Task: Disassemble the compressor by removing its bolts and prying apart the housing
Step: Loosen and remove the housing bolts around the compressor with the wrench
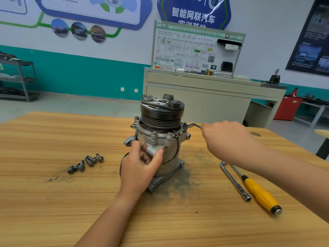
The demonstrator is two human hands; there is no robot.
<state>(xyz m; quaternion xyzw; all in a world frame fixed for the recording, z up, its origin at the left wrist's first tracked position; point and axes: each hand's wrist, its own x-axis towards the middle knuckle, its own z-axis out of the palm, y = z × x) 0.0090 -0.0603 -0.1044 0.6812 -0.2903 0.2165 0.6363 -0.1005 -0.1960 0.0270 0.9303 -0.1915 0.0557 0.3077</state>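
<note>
The single head-worn camera is looking forward and down across the wooden table [53, 202], sitting close over its near edge, facing the far wall [267, 24], with the compressor [158, 138] centred nearby.

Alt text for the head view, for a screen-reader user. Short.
A person's left hand grips a compressor standing pulley-up on a wooden table, while the right hand holds a spanner at its upper flange. Loose bolts lie to its left; an L-shaped socket wrench and a yellow-handled screwdriver lie to its right.
</note>
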